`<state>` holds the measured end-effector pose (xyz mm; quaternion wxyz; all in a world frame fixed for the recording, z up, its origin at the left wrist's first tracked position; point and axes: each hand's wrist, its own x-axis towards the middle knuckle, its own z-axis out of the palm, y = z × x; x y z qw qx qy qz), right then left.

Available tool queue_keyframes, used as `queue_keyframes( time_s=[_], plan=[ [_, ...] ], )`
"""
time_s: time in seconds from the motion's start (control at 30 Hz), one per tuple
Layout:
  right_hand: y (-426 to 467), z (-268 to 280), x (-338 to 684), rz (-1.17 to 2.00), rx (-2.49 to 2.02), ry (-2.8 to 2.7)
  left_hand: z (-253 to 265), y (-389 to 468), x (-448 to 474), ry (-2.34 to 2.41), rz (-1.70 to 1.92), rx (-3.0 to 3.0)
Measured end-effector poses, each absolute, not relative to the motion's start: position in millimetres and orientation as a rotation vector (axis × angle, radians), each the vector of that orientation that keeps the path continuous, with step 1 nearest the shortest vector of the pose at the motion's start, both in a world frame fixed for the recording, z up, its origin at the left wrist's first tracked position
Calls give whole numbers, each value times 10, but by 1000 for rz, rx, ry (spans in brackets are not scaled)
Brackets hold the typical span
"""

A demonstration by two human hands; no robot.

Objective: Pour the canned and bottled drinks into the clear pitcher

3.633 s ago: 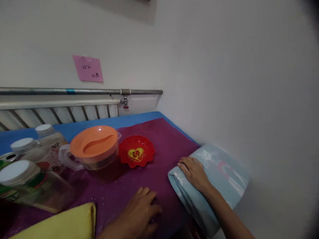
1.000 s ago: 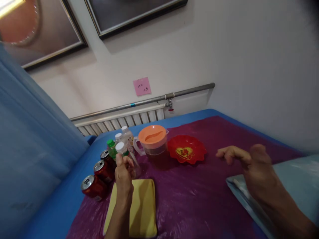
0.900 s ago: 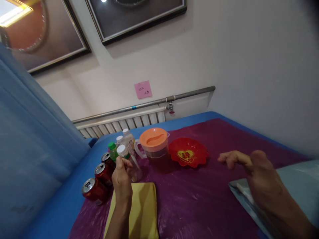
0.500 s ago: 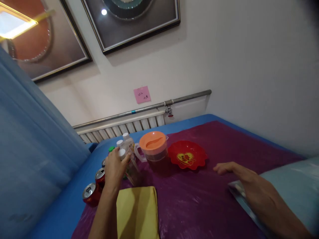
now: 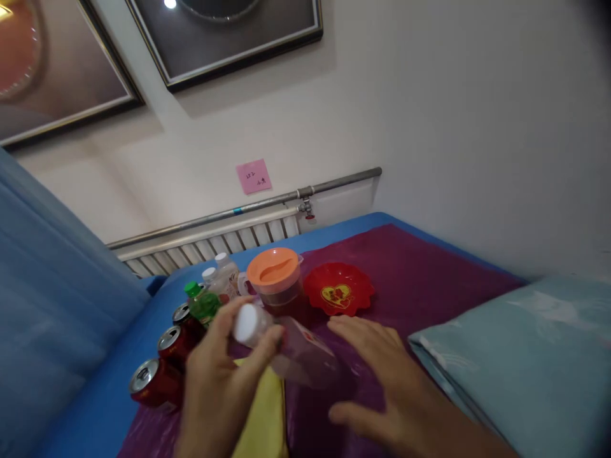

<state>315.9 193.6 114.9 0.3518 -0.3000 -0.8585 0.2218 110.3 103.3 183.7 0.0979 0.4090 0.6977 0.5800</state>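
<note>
My left hand (image 5: 217,381) grips a clear plastic bottle (image 5: 296,353) with a white cap near its neck and holds it tilted above the purple table cover (image 5: 420,280). The cap points toward me. Just to the right of the bottle my right hand (image 5: 382,375) hovers with fingers spread, holding nothing. A yellow cloth (image 5: 265,420) lies under the left hand.
Behind the bottle stand a pitcher with an orange lid (image 5: 275,283), a red heart dish (image 5: 338,294), a green bottle (image 5: 203,305), other white-capped bottles (image 5: 224,273) and red cans (image 5: 155,381). A folded light-blue blanket (image 5: 520,362) lies at right. A radiator (image 5: 210,242) lines the wall.
My left hand has lifted the white-capped bottle out of the group and tipped it toward me. My right hand has left the blanket and moved in toward the bottle.
</note>
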Motion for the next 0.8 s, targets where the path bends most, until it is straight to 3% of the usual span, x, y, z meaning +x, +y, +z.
queue_keyframes(
  time_s=[0.2,0.5,0.8],
  plan=[
    [1929,952,3150,420,-790,-2207,1664,1217,1557,1863,1527,1291],
    [2032,898,3326,259,-785,-2211,1651,1178,1264,1775,1473,1368],
    [2174,948,3577,254,-1070,-1943,704,1466,1183,2034,850,1373]
  ],
)
